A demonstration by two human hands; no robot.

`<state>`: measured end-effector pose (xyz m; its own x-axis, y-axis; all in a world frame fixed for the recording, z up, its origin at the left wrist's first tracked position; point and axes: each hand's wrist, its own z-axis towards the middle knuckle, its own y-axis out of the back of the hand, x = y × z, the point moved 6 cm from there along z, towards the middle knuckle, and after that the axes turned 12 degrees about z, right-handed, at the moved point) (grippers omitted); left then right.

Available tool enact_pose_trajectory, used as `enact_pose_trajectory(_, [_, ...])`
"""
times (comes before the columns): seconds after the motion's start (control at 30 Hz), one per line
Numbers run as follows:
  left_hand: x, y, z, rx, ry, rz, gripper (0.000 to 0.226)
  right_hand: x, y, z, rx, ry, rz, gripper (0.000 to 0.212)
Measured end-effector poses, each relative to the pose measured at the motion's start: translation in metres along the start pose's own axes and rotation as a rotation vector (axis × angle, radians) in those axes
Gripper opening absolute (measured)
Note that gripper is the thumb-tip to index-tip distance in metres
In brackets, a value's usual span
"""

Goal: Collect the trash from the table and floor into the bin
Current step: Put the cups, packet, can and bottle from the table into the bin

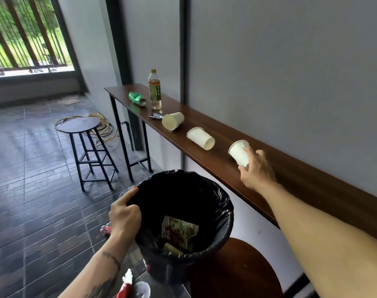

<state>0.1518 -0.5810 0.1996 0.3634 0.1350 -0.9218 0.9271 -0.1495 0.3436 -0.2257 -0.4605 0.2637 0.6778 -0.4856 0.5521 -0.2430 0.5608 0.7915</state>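
My right hand (255, 168) grips a white paper cup (239, 152) on the wall-side table (308, 179) (two more lie beyond); my left hand (124, 214) clutches the bin (224, 214) rim.

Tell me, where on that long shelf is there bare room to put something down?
Bare wood runs along the table beyond the right hand gripping a paper cup. Crowded: two tipped cups, bottle, crushed can.
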Motion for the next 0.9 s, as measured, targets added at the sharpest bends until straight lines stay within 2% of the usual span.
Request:
enact_pose_trajectory(0.13, [0.000,0.004,-0.009,-0.053,0.005,-0.016,0.075,0.006,0.005,0.003,-0.127,0.096,0.075,0.050])
enact_pose_trajectory(0.2, [0.004,0.006,-0.010,-0.073,0.006,-0.022,0.075,0.021,0.007,-0.005,-0.217,0.176,0.173,0.048])
enact_pose_trajectory(0.27, [0.009,0.009,-0.007,-0.082,0.007,-0.054,0.074,0.049,0.004,-0.023,-0.237,0.288,0.311,0.049])
enact_pose_trajectory(0.33, [0.014,0.012,-0.003,-0.083,0.020,-0.071,0.072,0.082,-0.011,-0.049,-0.127,0.404,0.414,0.050])
enact_pose_trajectory(0.43, [0.023,0.019,0.006,-0.084,0.041,-0.078,0.075,0.127,-0.054,-0.089,0.187,0.529,0.409,0.048])
enact_pose_trajectory(0.5, [0.031,0.025,0.020,-0.076,0.050,-0.079,0.075,0.147,-0.088,-0.105,0.353,0.547,0.355,0.046])
enact_pose_trajectory(0.57, [0.032,0.034,0.034,-0.068,0.041,-0.097,0.074,0.163,-0.120,-0.115,0.450,0.517,0.289,0.045])
enact_pose_trajectory(0.7, [0.030,0.062,0.069,-0.021,0.027,-0.044,0.072,0.194,-0.171,-0.123,0.513,0.451,0.174,0.050])
enact_pose_trajectory(0.9, [0.037,0.106,0.131,0.051,0.019,-0.038,0.072,0.241,-0.212,-0.112,0.463,0.399,0.100,0.060])
